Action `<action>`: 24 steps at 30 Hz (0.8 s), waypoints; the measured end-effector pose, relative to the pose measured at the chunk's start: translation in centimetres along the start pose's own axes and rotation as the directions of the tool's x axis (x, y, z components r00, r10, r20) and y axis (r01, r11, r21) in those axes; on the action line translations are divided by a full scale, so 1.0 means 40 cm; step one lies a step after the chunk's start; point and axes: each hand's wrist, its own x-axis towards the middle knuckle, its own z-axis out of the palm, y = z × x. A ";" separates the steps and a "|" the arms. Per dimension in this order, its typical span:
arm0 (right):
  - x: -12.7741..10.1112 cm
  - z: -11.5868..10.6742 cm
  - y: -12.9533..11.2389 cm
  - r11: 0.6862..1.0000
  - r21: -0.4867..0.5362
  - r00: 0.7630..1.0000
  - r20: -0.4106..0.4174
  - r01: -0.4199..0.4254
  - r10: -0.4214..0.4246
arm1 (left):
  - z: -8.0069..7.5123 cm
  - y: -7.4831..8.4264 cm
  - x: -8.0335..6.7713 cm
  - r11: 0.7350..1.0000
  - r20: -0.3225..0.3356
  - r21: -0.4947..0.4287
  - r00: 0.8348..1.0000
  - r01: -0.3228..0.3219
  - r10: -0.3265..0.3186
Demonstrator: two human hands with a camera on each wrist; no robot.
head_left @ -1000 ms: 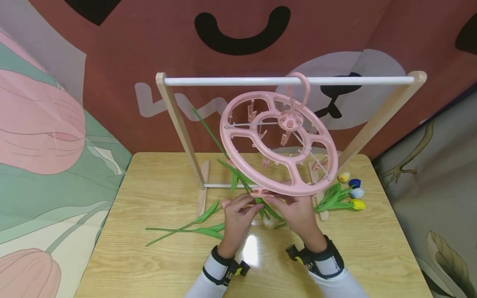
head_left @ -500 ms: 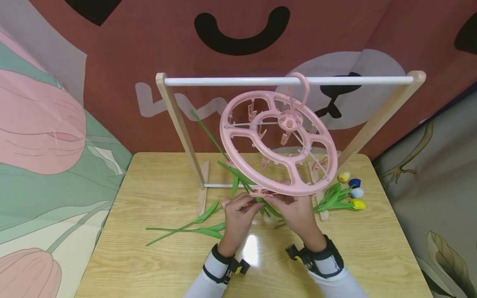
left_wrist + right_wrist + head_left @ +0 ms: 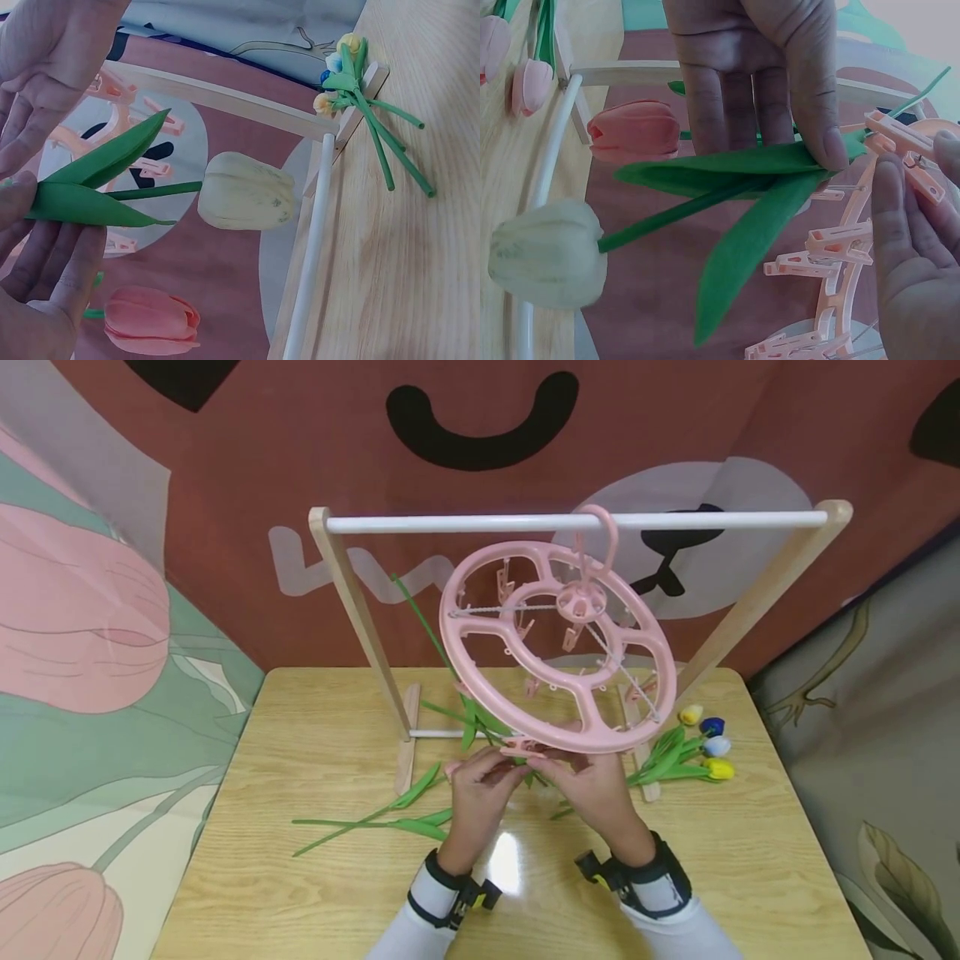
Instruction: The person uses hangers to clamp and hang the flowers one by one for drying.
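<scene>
While both hands meet at the lower centre of the head view, just under the near rim of the pink round hanger (image 3: 558, 647), the step in hand looks to be clipping a cream tulip (image 3: 246, 190) to that rim. The left hand (image 3: 480, 797) pinches the tulip's stem and long green leaves (image 3: 742, 180) between thumb and fingers; in the left wrist view its bloom points right, free of the table. The right hand (image 3: 596, 793) pinches a pink clip (image 3: 911, 154) hanging from the hanger's edge, thumb and forefinger on its two arms; whether the clip's mouth is open I cannot tell. My judgement: the next move calls for squeezing the clip apart, sliding the thin stem into its mouth, then easing off so it bites without crushing.

The tulip looks artificial: a smooth, waxy, egg-shaped bloom, flat matte leaves tapering to points, a slim stem. A pink tulip (image 3: 150, 321) shows just below it in the left wrist view. The clips are hard glossy plastic, ridged at the grip.

Further up the frame, loose green stems (image 3: 367, 818) lie left of the hands on the pale wood-grain table (image 3: 300, 893), and a bunch of small yellow, blue and white buds (image 3: 708, 747) lies at right. Beyond, the hanger's hook rides a white rod (image 3: 450, 522) across a bare wooden rack (image 3: 352, 602). A printed cloth backdrop fills the top.
</scene>
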 end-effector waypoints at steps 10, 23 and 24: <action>-0.001 0.002 -0.002 0.991 -0.134 1.000 -0.013 -0.009 0.007 | -0.004 0.007 0.006 0.997 0.024 0.072 1.000 0.007 -0.008; -0.058 -0.045 0.027 0.919 -0.393 0.996 0.057 -0.040 0.068 | -0.025 -0.001 0.011 0.994 -0.036 0.092 0.998 -0.055 0.059; -0.066 -0.054 0.030 0.907 -0.419 0.994 0.077 -0.037 0.076 | -0.029 -0.003 0.009 0.995 -0.040 0.082 0.998 -0.052 0.055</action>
